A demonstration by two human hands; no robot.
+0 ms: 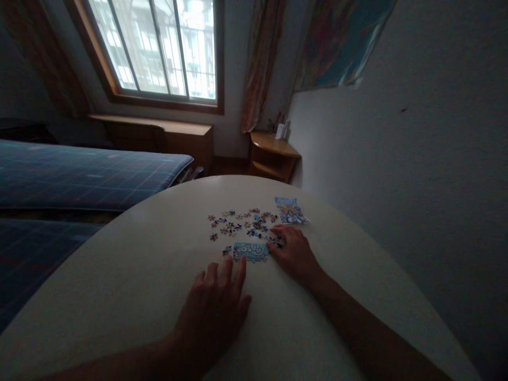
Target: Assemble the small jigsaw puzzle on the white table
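Observation:
A joined strip of light-blue jigsaw puzzle [251, 251] with large lettering lies flat on the white round table [154, 254]. My left hand [218, 296] rests below it, fingers spread, with a fingertip at the strip's lower left edge. One loose puzzle piece [227, 251] sits just left of the strip. At the strip's right end is my right hand [291, 248], its fingers curved around several loose pieces [279, 241]; whether it grips one is hidden. More scattered puzzle pieces [256, 225] lie beyond the strip. A small picture sheet [291, 210] is behind my right hand.
To the left stands a bed with a blue checked mattress [87, 174]. A wooden corner shelf [273, 144] is past the table's far edge, and a white wall [377, 159] runs along the right. A window [159, 47] is ahead.

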